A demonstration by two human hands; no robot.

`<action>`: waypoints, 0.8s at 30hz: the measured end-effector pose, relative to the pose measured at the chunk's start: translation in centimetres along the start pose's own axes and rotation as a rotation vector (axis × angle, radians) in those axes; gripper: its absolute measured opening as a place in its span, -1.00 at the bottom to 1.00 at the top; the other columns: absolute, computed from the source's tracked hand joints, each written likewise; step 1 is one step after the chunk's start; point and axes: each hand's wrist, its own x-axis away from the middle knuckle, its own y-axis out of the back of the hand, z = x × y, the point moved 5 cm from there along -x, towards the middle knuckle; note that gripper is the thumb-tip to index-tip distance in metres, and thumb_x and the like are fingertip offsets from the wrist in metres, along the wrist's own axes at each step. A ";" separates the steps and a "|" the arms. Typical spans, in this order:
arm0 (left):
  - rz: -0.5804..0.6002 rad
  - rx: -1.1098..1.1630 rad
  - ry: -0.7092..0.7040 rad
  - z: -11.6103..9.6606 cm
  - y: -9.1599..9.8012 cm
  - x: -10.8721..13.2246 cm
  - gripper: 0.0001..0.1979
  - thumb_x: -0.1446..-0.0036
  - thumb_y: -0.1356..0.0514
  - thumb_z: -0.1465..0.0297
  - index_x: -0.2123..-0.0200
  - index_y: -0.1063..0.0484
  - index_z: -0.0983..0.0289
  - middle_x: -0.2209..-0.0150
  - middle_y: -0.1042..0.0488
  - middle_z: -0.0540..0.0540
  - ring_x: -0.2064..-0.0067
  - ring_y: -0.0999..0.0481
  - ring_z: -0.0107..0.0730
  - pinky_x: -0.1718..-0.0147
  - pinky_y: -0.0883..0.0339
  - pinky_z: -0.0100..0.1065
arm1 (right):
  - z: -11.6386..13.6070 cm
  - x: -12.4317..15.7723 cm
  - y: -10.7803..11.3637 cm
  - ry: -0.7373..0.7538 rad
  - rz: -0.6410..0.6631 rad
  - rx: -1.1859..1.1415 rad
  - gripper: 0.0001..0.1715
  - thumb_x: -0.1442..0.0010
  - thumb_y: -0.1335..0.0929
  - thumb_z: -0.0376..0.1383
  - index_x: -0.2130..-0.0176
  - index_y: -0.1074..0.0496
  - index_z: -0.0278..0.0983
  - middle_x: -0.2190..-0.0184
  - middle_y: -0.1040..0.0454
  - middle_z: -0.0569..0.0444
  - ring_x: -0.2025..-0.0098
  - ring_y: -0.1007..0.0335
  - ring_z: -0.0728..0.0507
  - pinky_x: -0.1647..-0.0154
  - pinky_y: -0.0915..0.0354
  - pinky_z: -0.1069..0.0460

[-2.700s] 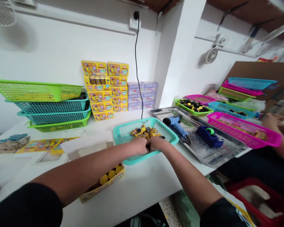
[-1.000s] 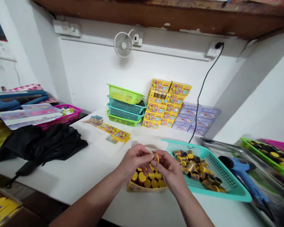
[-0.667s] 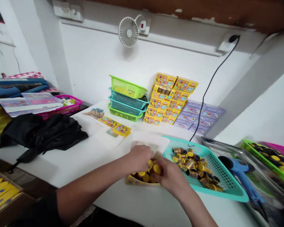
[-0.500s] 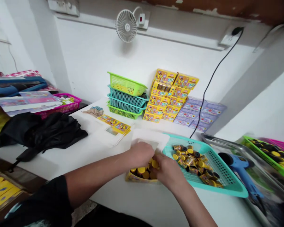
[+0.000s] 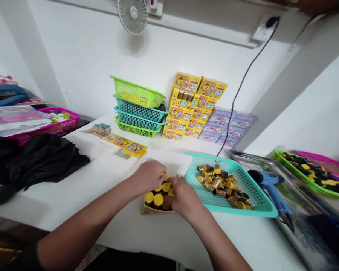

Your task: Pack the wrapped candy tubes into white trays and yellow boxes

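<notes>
An open yellow box [image 5: 155, 212] on the white table holds several small cylinders with yellow caps [image 5: 158, 200], standing upright. My left hand [image 5: 150, 175] reaches over the back of the box, its fingers curled down onto a cylinder there. At the box's right side is my right hand [image 5: 184, 195], fingers bent and closed among the caps; its fingertips are partly hidden. Behind both hands, a white flap with a clear window [image 5: 173, 167] stands out from the box. A turquoise basket [image 5: 264, 209] to the right holds more loose yellow-and-black cylinders [image 5: 217, 182].
Stacked baskets [image 5: 139, 109], yellow boxes [image 5: 183, 113] and purple packs [image 5: 228, 126] line the wall. Printed yellow cards [image 5: 124, 143] and black cloth [image 5: 42, 158] lie left. A blue heat gun [image 5: 272, 188] rests on a metal tray [image 5: 243, 155] at right, and a black cord [image 5: 237, 90] hangs behind.
The view has shifted, moving the scene left and up. My hands have spread slightly apart over the box, uncovering more of the yellow caps.
</notes>
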 end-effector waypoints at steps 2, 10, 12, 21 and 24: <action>-0.059 0.051 0.034 0.5 0.6 0.9 -0.78 -0.21 -0.11 0.31 0.24 -0.53 0.26 0.26 -0.57 0.14 0.21 -0.52 -0.23 0.27 -0.28 -0.33 | -1.7 0.7 1.6 0.034 -0.146 -0.162 -0.71 -0.07 -0.38 -0.33 0.15 -0.44 -0.26 0.21 -0.49 0.01 0.22 -0.42 -0.11 0.23 -0.27 0.06; -0.115 0.255 -0.074 -2.3 1.4 2.2 -0.76 -0.22 -0.13 0.22 0.32 -0.48 0.26 0.38 -0.47 0.03 0.36 -0.43 -0.38 0.39 -0.15 -0.40 | -16.6 -0.9 6.4 -0.382 -0.058 0.287 -0.65 -0.11 -0.36 -0.28 0.08 -0.47 -0.34 0.14 -0.49 -0.13 0.14 -0.42 -0.18 0.15 -0.24 0.01; -0.097 0.302 -0.118 -3.7 1.1 2.1 -0.77 -0.22 -0.14 0.23 0.35 -0.47 0.26 0.39 -0.46 0.03 0.36 -0.43 -0.39 0.40 -0.14 -0.40 | -17.7 -1.8 5.2 -0.318 0.068 0.279 -0.54 -0.05 -0.42 -0.26 0.02 -0.46 -0.29 0.07 -0.48 -0.11 0.09 -0.41 -0.17 0.11 -0.23 0.04; -0.097 0.390 -0.329 -7.6 -1.0 2.9 -0.78 -0.18 -0.23 0.18 0.34 -0.46 0.22 0.33 -0.49 0.04 0.25 -0.47 -0.32 0.32 -0.23 -0.37 | -17.2 -1.2 3.5 -0.190 0.047 0.020 -0.70 0.07 -0.39 -0.47 0.26 -0.48 -0.27 0.39 -0.51 0.06 0.32 -0.46 -0.15 0.28 -0.35 0.01; -0.177 0.468 -0.204 -7.0 -0.6 2.4 -0.78 -0.16 -0.25 0.21 0.23 -0.48 0.24 0.28 -0.48 0.09 0.26 -0.46 -0.31 0.31 -0.27 -0.36 | -15.6 0.0 5.8 -0.267 -0.108 -0.380 -0.58 -0.04 -0.39 -0.21 0.07 -0.39 -0.23 0.36 -0.48 0.08 0.45 -0.41 -0.12 0.58 -0.32 0.04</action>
